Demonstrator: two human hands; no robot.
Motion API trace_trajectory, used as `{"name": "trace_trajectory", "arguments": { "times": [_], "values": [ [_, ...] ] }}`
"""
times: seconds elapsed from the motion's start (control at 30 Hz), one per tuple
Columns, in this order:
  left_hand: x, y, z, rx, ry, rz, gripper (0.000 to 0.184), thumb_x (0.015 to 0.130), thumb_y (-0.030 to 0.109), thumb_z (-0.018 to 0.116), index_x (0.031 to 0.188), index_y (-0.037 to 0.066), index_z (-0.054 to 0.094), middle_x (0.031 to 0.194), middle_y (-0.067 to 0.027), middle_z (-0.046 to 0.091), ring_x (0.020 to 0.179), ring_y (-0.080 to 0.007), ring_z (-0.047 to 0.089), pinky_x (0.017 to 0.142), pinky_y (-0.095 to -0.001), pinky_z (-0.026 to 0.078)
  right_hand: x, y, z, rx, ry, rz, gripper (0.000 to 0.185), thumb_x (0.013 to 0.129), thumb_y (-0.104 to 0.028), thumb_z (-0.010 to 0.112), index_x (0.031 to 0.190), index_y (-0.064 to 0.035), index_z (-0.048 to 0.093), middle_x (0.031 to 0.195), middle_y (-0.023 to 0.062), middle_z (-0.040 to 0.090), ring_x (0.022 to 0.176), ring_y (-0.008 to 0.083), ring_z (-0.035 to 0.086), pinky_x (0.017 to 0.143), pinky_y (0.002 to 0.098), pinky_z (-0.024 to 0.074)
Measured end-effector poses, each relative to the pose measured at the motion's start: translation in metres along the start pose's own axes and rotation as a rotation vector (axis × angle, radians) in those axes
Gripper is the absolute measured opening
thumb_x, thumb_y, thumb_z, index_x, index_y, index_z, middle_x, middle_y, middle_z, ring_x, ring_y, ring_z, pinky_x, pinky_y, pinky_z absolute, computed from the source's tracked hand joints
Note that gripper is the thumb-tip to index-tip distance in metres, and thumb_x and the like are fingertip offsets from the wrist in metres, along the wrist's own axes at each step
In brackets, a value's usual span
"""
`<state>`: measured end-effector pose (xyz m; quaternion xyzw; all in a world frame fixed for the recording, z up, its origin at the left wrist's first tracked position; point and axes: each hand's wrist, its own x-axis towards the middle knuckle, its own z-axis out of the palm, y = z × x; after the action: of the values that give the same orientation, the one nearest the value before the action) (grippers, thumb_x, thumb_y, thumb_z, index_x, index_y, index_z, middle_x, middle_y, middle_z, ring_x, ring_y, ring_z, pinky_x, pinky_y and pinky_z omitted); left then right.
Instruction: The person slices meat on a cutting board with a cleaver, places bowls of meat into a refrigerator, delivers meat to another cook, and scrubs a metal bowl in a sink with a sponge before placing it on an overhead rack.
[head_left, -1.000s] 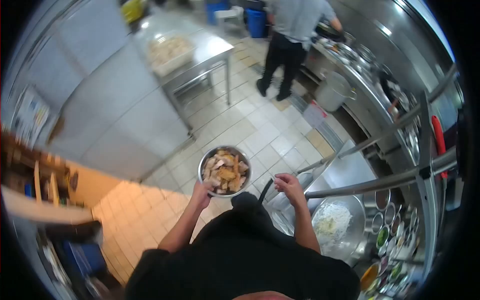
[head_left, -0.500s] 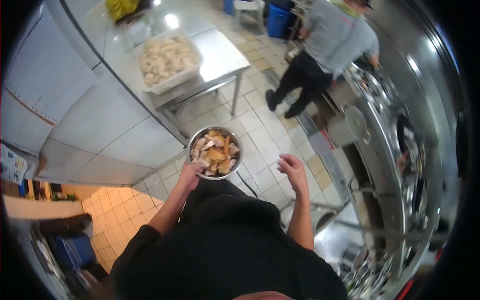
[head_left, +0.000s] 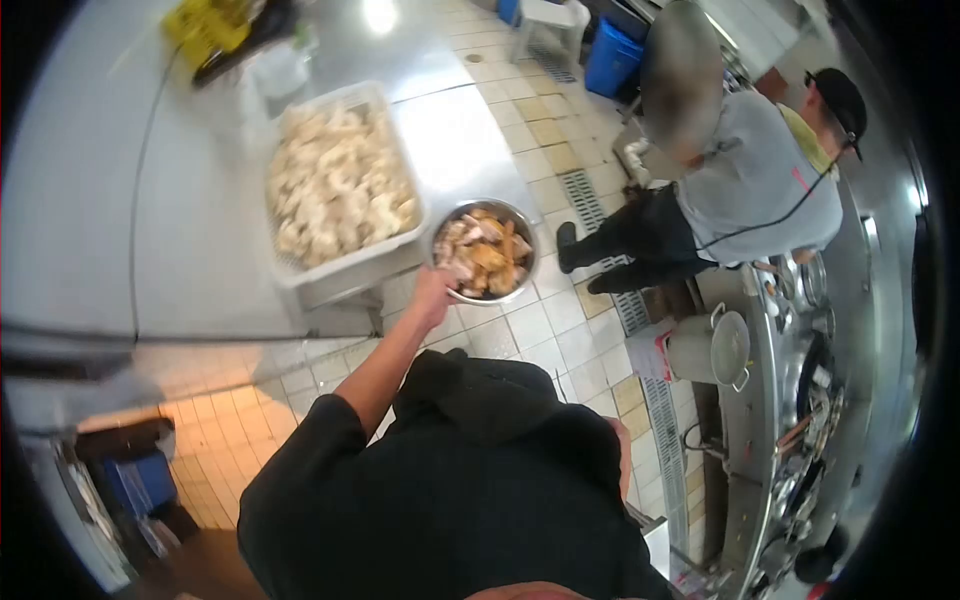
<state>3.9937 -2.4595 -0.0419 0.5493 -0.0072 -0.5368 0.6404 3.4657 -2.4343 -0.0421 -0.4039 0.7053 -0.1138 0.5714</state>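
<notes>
My left hand [head_left: 436, 296] is closed on the near-left rim of a round steel bowl [head_left: 532, 238]. Cut pieces of browned, cooked-looking meat [head_left: 490, 256] fill the bowl. It is held out in front of me, close to the corner of a steel table [head_left: 470, 135]. Left of the bowl, a white plastic basket [head_left: 412, 232] stands on that table, heaped with pale, lumpy pieces of food [head_left: 340, 190]. Only part of my right arm [head_left: 623, 450] shows beside my body; the hand itself is out of sight.
A co-worker [head_left: 755, 190] in a grey shirt and black cap stands at the right-hand counter. A large pot [head_left: 700, 348] and several pans line that side. A floor drain [head_left: 655, 410] runs alongside. A blue bin [head_left: 613, 57] and white stool [head_left: 550, 22] stand farther back.
The bowl in my left hand has moved forward and right in view, closer to the table and basket. My right hand has dropped from the front to my side, out of view.
</notes>
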Motion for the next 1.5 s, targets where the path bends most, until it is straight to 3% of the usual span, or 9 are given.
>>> {"name": "trace_trajectory", "arguments": {
  "times": [0.17, 0.37, 0.5, 0.7, 1.0, 1.07, 1.33, 1.43, 1.5],
  "values": [
    [0.058, 0.046, 0.052, -0.023, -0.004, 0.073, 0.025, 0.081, 0.007, 0.071, 0.105, 0.000, 0.065, 0.091, -0.0070, 0.066, 0.086, -0.0223, 0.068, 0.077, -0.0428, 0.060, 0.087, -0.017, -0.020, 0.054, -0.063, 0.048, 0.032, 0.088, -0.023, 0.070, 0.112, -0.0010, 0.068, 0.090, 0.0092, 0.070, 0.072, 0.0176, 0.068, 0.061, 0.0287, 0.0529],
    [0.142, 0.009, 0.023, -0.089, 0.231, 0.225, 0.035, 0.086, 0.006, 0.063, 0.120, -0.001, 0.057, 0.107, -0.0125, 0.064, 0.090, -0.0281, 0.069, 0.072, -0.0461, 0.061, 0.203, 0.005, -0.056, 0.086, -0.066, 0.303, 0.027, 0.088, -0.027, 0.071, 0.105, -0.0059, 0.070, 0.088, 0.0074, 0.069, 0.072, 0.0195, 0.069, 0.061, 0.0344, 0.0551],
    [0.117, 0.043, 0.061, 0.011, 0.347, 0.003, 0.029, 0.077, 0.000, 0.051, 0.105, -0.003, 0.058, 0.102, -0.0151, 0.063, 0.084, -0.0339, 0.068, 0.071, -0.0494, 0.061, 0.263, 0.003, -0.088, 0.074, -0.056, 0.447, 0.025, 0.088, -0.027, 0.072, 0.102, -0.0058, 0.069, 0.088, 0.0081, 0.069, 0.071, 0.0206, 0.067, 0.061, 0.0361, 0.0552],
    [0.162, 0.038, 0.044, -0.016, 0.357, -0.078, 0.037, 0.078, 0.003, 0.051, 0.114, -0.001, 0.054, 0.110, -0.0186, 0.064, 0.090, -0.0375, 0.068, 0.072, -0.0554, 0.060, 0.346, -0.041, -0.112, 0.104, -0.062, 0.421, 0.026, 0.088, -0.026, 0.072, 0.103, -0.0053, 0.070, 0.086, 0.0086, 0.069, 0.069, 0.0199, 0.068, 0.060, 0.0360, 0.0549],
    [0.302, 0.124, 0.227, 0.036, 0.201, -0.028, 0.035, 0.078, 0.002, 0.051, 0.113, -0.002, 0.053, 0.100, -0.0147, 0.064, 0.082, -0.0324, 0.069, 0.074, -0.0485, 0.062, 0.403, -0.125, -0.096, 0.200, -0.014, 0.404, 0.026, 0.091, -0.030, 0.069, 0.102, -0.0068, 0.068, 0.084, 0.0074, 0.068, 0.071, 0.0206, 0.068, 0.059, 0.0370, 0.0542],
    [0.380, 0.124, 0.248, 0.058, 0.075, -0.079, 0.045, 0.078, 0.003, 0.051, 0.124, 0.002, 0.052, 0.113, -0.0148, 0.065, 0.092, -0.0319, 0.068, 0.077, -0.0466, 0.060, 0.418, -0.125, -0.086, 0.231, 0.002, 0.473, 0.032, 0.090, -0.036, 0.070, 0.106, -0.0084, 0.066, 0.090, 0.0081, 0.068, 0.075, 0.0222, 0.068, 0.064, 0.0391, 0.0546],
    [0.582, 0.187, 0.497, 0.341, -0.305, -0.171, 0.053, 0.077, 0.001, 0.048, 0.129, -0.006, 0.046, 0.115, -0.0208, 0.063, 0.092, -0.0359, 0.070, 0.071, -0.0508, 0.063, 0.397, -0.195, 0.017, 0.463, 0.136, 0.621, 0.033, 0.091, -0.031, 0.066, 0.113, -0.0078, 0.062, 0.099, 0.0096, 0.065, 0.086, 0.0233, 0.065, 0.075, 0.0408, 0.0517],
    [0.618, 0.202, 0.583, 0.387, -0.460, -0.192, 0.053, 0.078, 0.002, 0.047, 0.130, -0.010, 0.044, 0.117, -0.0238, 0.061, 0.094, -0.0365, 0.070, 0.073, -0.0504, 0.063, 0.443, -0.249, 0.042, 0.399, 0.161, 0.428, 0.033, 0.092, -0.030, 0.064, 0.116, -0.0076, 0.061, 0.103, 0.0102, 0.064, 0.090, 0.0238, 0.064, 0.079, 0.0414, 0.0506],
    [0.624, 0.209, 0.634, 0.402, -0.555, -0.188, 0.052, 0.080, 0.002, 0.047, 0.129, -0.013, 0.044, 0.118, -0.0255, 0.061, 0.094, -0.0369, 0.070, 0.074, -0.0501, 0.064, 0.530, -0.331, 0.005, 0.026, 0.216, 0.040, 0.034, 0.092, -0.029, 0.063, 0.118, -0.0074, 0.060, 0.105, 0.0106, 0.064, 0.093, 0.0241, 0.063, 0.081, 0.0418, 0.0499]
  ]
}}
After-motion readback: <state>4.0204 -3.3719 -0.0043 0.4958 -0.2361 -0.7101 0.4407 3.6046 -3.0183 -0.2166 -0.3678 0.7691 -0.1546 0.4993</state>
